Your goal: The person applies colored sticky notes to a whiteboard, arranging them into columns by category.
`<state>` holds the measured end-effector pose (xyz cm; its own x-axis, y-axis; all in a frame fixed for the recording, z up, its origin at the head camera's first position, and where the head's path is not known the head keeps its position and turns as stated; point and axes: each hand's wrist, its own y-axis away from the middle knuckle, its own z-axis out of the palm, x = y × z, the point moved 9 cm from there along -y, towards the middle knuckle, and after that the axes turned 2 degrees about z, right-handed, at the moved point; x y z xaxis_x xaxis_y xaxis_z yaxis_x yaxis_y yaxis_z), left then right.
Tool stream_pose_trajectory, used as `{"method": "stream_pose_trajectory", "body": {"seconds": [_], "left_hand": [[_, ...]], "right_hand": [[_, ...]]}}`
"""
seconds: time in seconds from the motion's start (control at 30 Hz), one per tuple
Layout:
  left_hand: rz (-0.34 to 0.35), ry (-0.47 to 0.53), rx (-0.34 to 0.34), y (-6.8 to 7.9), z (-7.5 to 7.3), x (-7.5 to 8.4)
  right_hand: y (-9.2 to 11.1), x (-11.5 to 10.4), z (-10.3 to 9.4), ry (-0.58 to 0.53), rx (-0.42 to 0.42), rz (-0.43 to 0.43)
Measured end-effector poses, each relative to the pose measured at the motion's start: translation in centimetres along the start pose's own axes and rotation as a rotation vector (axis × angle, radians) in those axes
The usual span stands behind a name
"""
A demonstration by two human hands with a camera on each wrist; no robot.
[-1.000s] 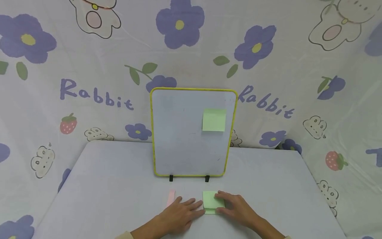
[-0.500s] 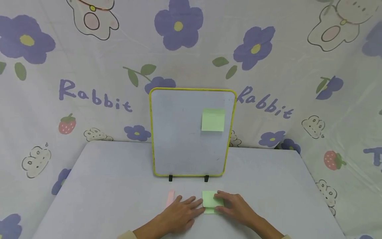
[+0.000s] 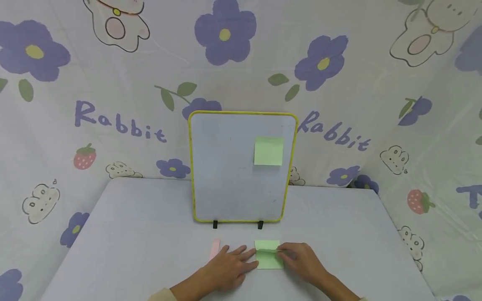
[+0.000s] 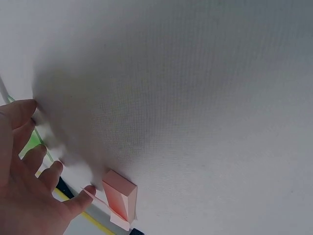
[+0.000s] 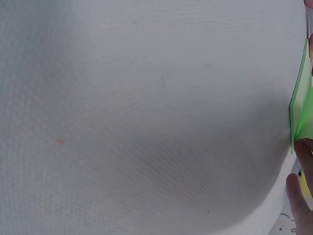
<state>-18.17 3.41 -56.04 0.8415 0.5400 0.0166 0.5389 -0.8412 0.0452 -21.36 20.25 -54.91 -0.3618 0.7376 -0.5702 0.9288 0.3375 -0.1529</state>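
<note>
A pad of green sticky notes (image 3: 270, 262) lies on the table before the whiteboard. With thumb and finger my right hand (image 3: 304, 264) pinches its top sheet, whose lower edge is lifted and folded up toward the far side. My left hand (image 3: 227, 269) rests flat with fingers spread, and its fingertips touch the pad's left edge. A narrow pink sticky-note pad (image 3: 215, 248) lies partly hidden beyond the left hand. The left wrist view shows that pink pad (image 4: 126, 193) with a sheet sticking up. At the right wrist view's edge, the green sheet (image 5: 306, 115) curls by the fingers.
A whiteboard (image 3: 229, 184) with a yellow frame stands behind the hands on black feet (image 3: 260, 225). One green sticky note (image 3: 268, 151) is stuck on its upper right. A patterned cloth (image 3: 244, 79) hangs behind the white table (image 3: 143, 225).
The right fingers have raised the green top sheet farther up and away, baring more of the pad beneath. The left hand stays in place.
</note>
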Motion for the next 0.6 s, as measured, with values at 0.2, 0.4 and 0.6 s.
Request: {"method": "stream_pose_trajectory", "body": {"seconds": [0.2,0.4,0.6], "left_hand": [[0.006,0.004,-0.008,0.0,-0.1,0.2],[0.028,-0.017,-0.003,-0.2,-0.2,0.3],[0.031,0.037,-0.016,-0.6,-0.1,0.0]], "right_hand": [[0.0,0.3,-0.5,0.049,0.031,0.071],[-0.3,0.5,-0.9,0.014,0.058,0.099],[-0.7,0.3,-1.2,-0.06,0.072,0.07]]}}
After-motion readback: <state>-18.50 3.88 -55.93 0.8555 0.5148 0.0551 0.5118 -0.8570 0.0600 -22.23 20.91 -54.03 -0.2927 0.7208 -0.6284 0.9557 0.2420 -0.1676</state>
